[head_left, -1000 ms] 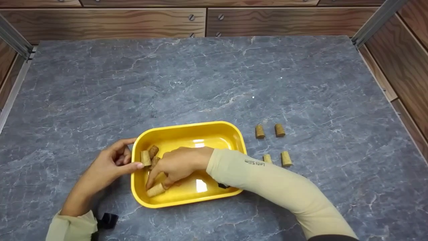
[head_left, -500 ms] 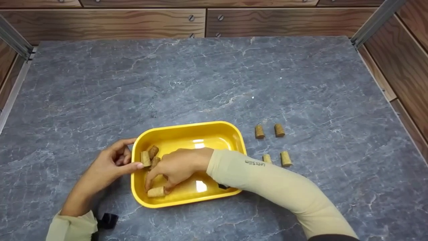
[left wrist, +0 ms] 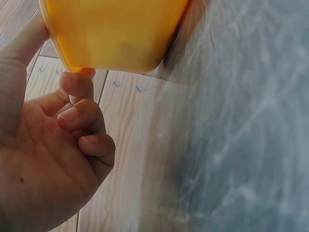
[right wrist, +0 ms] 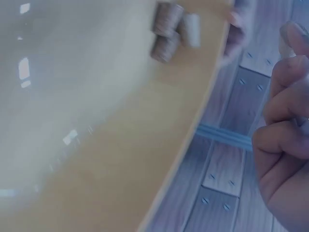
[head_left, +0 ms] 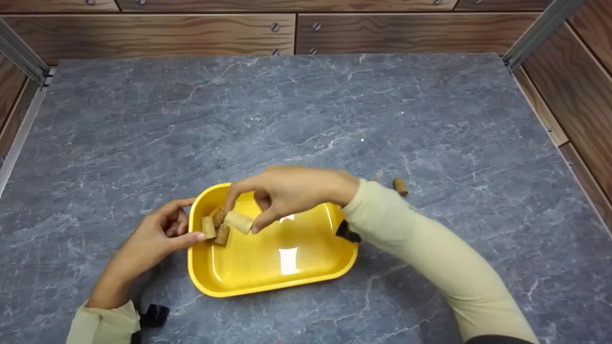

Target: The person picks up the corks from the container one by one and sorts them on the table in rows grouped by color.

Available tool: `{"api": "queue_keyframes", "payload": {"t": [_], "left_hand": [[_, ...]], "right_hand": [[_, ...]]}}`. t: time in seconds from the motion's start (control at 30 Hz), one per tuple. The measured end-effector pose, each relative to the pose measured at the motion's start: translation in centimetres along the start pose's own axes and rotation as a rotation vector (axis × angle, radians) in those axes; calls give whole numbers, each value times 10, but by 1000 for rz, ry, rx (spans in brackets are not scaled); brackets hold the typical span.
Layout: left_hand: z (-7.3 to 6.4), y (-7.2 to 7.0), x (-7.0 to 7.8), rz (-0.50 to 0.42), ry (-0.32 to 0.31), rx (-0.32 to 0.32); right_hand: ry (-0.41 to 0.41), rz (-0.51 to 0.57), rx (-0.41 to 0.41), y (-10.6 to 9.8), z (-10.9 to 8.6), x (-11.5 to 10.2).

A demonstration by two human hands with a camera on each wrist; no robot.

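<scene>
Between the thumb and fingertips of my right hand [head_left: 296, 188], a light cork stopper [head_left: 238, 222] is pinched above the yellow tray [head_left: 253, 258]. My left hand [head_left: 155, 229] holds the tray's left rim, thumb over the edge and the other fingers outside; the left wrist view shows those fingers [left wrist: 86, 116] curled by the tray wall [left wrist: 116, 38]. Inside the tray's left end lie a light cork [head_left: 208, 228] beside the left thumb and two darker corks [head_left: 222, 235]. The same three show in the right wrist view, where the right hand [right wrist: 289, 125] is partly cut off.
A dark cork [head_left: 400, 186] stands on the grey marbled tabletop [head_left: 287, 105] right of the tray. My right sleeve [head_left: 420, 239] covers the spot beside it. Wood-patterned panels [head_left: 411, 31] border the table at the back and sides.
The right hand has lifted the light cork from the tray's near left corner, moving up and away from the body. Its sleeve now hides several corks on the table. The left hand stays put.
</scene>
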State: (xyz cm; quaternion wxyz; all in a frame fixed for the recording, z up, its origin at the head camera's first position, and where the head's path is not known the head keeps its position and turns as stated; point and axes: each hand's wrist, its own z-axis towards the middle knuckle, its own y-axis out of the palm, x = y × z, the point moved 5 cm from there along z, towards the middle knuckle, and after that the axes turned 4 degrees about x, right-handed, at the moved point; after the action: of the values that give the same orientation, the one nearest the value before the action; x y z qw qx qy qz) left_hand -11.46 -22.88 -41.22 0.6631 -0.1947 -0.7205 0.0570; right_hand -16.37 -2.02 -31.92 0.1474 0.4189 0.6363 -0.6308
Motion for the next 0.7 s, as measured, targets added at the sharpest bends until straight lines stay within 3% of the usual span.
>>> {"api": "queue_keyframes", "payload": {"t": [0.43,0.7], "left_hand": [[-1,-1,0,19,-6,11],[0,0,0,21,-16,2]], "right_hand": [[-26,174,310,-36,-78,17],[-174,136,456,-50,-131,28]]}}
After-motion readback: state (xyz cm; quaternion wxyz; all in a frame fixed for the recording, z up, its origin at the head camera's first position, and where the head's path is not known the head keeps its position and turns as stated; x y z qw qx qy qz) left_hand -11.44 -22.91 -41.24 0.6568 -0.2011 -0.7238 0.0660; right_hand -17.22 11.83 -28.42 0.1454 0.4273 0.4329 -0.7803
